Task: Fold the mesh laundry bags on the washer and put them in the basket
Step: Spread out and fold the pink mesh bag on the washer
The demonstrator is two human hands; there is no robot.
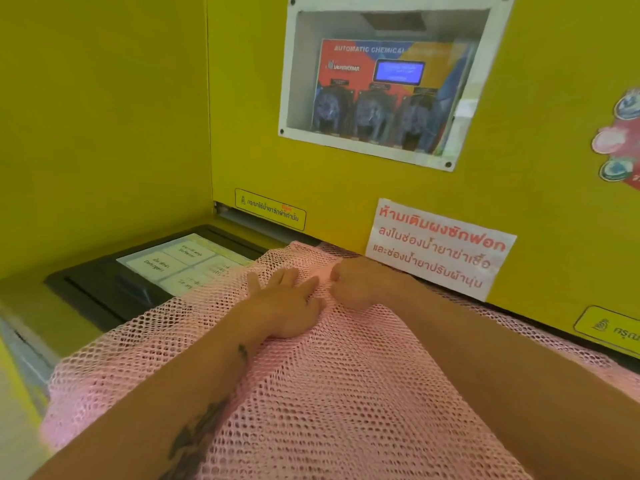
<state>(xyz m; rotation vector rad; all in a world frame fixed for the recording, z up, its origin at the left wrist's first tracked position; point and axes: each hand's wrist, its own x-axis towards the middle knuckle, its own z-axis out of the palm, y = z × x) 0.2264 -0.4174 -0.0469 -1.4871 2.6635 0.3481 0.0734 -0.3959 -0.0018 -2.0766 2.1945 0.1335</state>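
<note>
Under both hands (287,303) lies the pink mesh bag (346,393).

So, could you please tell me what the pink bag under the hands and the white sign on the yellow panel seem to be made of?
The pink bag looks like soft synthetic mesh, probably nylon or polyester: open honeycomb holes, limp drape, folds under the left hand and right hand. The white sign seems printed paper with a laminated or plastic face: flat sheet, red lettering, slight sheen; which one I cannot tell.
</note>
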